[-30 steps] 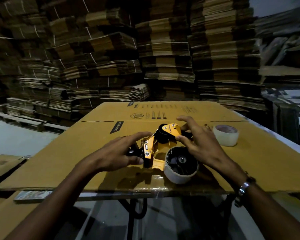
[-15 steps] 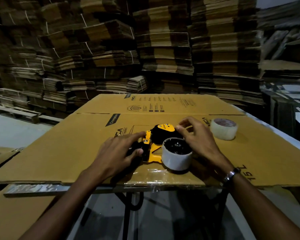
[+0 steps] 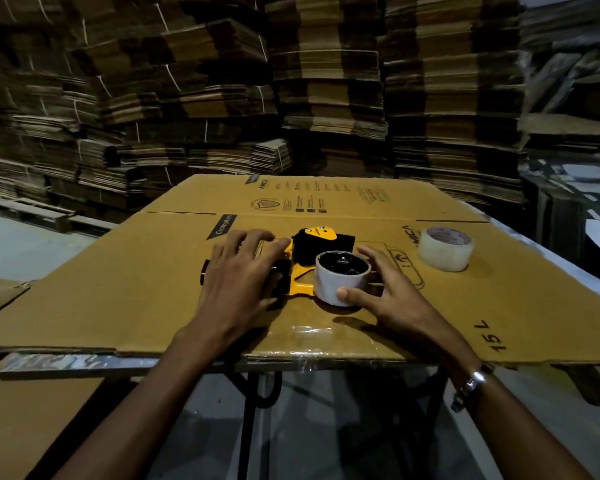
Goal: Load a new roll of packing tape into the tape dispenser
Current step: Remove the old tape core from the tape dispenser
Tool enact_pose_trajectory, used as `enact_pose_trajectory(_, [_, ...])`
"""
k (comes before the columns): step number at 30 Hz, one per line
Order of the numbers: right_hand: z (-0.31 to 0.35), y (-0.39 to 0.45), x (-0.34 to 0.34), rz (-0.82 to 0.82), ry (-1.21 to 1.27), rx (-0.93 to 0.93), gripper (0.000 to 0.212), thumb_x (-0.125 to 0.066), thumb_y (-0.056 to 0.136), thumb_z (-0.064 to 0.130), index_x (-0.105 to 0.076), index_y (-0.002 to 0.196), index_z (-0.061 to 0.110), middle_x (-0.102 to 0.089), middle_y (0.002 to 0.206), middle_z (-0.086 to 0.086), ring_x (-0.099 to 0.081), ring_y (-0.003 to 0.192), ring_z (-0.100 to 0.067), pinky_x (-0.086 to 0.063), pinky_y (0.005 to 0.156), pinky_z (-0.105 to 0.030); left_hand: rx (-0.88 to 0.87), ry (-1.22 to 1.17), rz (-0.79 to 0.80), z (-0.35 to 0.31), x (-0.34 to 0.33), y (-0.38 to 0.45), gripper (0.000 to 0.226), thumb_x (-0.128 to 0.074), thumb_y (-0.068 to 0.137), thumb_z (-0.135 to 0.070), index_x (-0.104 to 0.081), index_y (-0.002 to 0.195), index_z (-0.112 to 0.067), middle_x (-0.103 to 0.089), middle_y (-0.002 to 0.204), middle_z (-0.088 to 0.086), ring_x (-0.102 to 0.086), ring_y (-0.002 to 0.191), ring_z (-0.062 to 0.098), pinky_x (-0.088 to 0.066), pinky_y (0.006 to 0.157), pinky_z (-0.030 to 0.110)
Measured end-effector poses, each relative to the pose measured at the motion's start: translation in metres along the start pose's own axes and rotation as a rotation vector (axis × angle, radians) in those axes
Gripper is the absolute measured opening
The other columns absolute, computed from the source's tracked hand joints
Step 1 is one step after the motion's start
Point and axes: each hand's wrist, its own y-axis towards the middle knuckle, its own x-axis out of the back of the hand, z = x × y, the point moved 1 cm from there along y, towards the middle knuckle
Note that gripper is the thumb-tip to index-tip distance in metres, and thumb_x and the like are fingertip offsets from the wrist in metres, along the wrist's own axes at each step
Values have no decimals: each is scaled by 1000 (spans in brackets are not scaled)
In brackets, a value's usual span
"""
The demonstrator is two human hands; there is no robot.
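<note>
A yellow and black tape dispenser (image 3: 300, 285) lies on its side on a flattened cardboard sheet (image 3: 146, 271). A pale roll or core (image 3: 327, 287) sits on its black hub, open end up. My left hand (image 3: 238, 277) lies over the dispenser's black handle end, fingers stretched toward the yellow head, pressing it down. My right hand (image 3: 392, 299) curls around the mounted roll, thumb on its near side and fingers behind it. A second roll of clear packing tape (image 3: 445, 251) lies flat to the right, apart from both hands.
The cardboard sheet overhangs a small table with dark metal legs (image 3: 257, 389). Tall stacks of flattened cartons (image 3: 326, 98) wall in the back and right. More cardboard (image 3: 21, 417) lies low at the left, with grey floor beyond it.
The dispenser has gone from tilted up to flat on the cardboard. My right hand left the yellow head and came down around the mounted roll. My left hand spread over the handle.
</note>
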Motion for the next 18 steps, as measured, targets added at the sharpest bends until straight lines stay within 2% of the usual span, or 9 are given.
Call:
enact_pose_trajectory(3, [-4, 6, -3, 24, 23, -26, 99, -87, 73, 32, -26, 151, 41, -46, 115, 35, -56, 113, -1, -52, 94, -29, 3, -199, -109, -40, 5, -14, 54, -67, 85, -28, -54, 136, -14, -57, 125, 9, -52, 112, 24, -50, 90, 40])
enact_pose_trajectory(5, [-6, 9, -6, 50, 136, -66, 108, -94, 60, 40, -29, 146, 50, -53, 128, 22, -56, 125, -16, -53, 100, -47, 75, -386, 9, -63, 3, -21, 59, -57, 93, -37, -40, 147, -19, -46, 139, 4, -45, 123, 16, -46, 103, 35])
enact_pose_trajectory(6, [-7, 11, -7, 50, 145, -79, 110, -95, 55, 46, -31, 143, 53, -53, 137, 15, -55, 128, -20, -53, 100, -52, 128, -466, 109, -69, -2, -22, 68, -55, 95, -42, -27, 153, -22, -34, 149, 0, -36, 132, 14, -36, 110, 29])
enact_pose_trajectory(7, [-9, 12, -7, 38, 116, -76, 110, -95, 51, 51, -33, 141, 53, -51, 142, 11, -54, 129, -21, -53, 99, -53, 171, -531, 216, -71, -8, -22, 80, -56, 94, -46, -12, 157, -23, -23, 156, -4, -26, 140, 12, -26, 111, 24])
enact_pose_trajectory(9, [-11, 14, -9, 21, 53, -61, 105, -94, 50, 56, -39, 138, 47, -52, 140, 9, -55, 127, -19, -54, 99, -49, 224, -633, 366, -68, -19, -19, 98, -61, 90, -52, 4, 157, -23, -11, 162, -7, -17, 146, 12, -20, 109, 22])
enact_pose_trajectory(11, [-11, 14, -11, 21, 82, -62, 98, -95, 51, 54, -44, 134, 42, -57, 134, 11, -59, 124, -15, -53, 100, -47, 230, -670, 420, -61, -26, -15, 106, -64, 86, -57, 7, 157, -22, -8, 164, -6, -14, 149, 13, -18, 114, 24])
enact_pose_trajectory(13, [-10, 12, -13, 39, 119, -69, 93, -96, 55, 44, -44, 132, 37, -60, 130, 11, -61, 121, -13, -54, 100, -46, 209, -691, 450, -53, -30, -11, 110, -65, 80, -64, 3, 158, -26, -12, 164, -8, -17, 149, 14, -22, 120, 33])
enact_pose_trajectory(16, [-5, 8, -14, 69, 88, -60, 87, -93, 64, 31, -40, 133, 31, -60, 128, 9, -60, 119, -9, -52, 103, -39, 156, -719, 511, -41, -29, -5, 110, -66, 75, -70, -2, 156, -34, -22, 162, -10, -27, 145, 10, -32, 118, 39])
enact_pose_trajectory(18, [-2, 8, -15, 93, 50, -47, 85, -91, 65, 32, -39, 133, 31, -59, 128, 8, -58, 120, -9, -51, 103, -37, 129, -777, 555, -34, -25, 0, 106, -69, 75, -68, -7, 155, -37, -28, 158, -13, -32, 142, 5, -34, 116, 38])
